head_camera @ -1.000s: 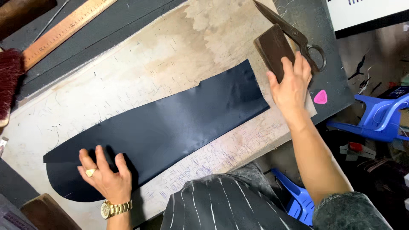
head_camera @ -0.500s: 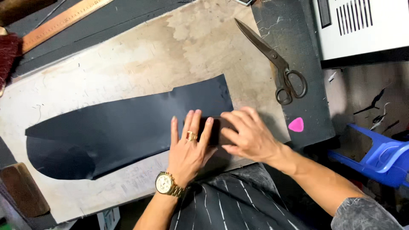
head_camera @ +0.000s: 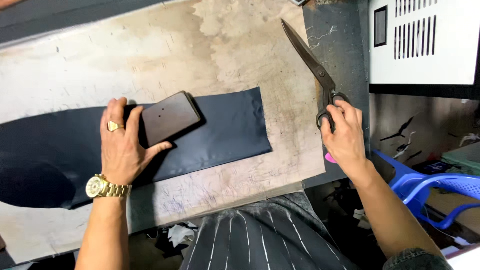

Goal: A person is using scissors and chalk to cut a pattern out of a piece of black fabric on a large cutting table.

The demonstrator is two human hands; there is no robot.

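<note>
A long dark navy fabric piece (head_camera: 220, 135) lies flat across a worn pale cutting board (head_camera: 165, 55). My left hand (head_camera: 122, 145), with a gold ring and a gold watch, rests on the fabric and touches the edge of a dark brown rectangular block (head_camera: 169, 116) that sits on it. My right hand (head_camera: 342, 132) is at the board's right edge, fingers curled onto the handle loops of large black scissors (head_camera: 312, 62), whose blades lie flat on the table and point to the far left.
A white vented machine casing (head_camera: 425, 40) stands at the far right. A small pink chalk piece (head_camera: 329, 158) peeks out under my right wrist. A blue plastic chair (head_camera: 430, 187) stands below the table's right edge. Scraps lie on the floor.
My right hand left the fabric and went right to the scissors' handles. My left hand shifted left along the fabric, and the brown block now sits on the fabric by it.
</note>
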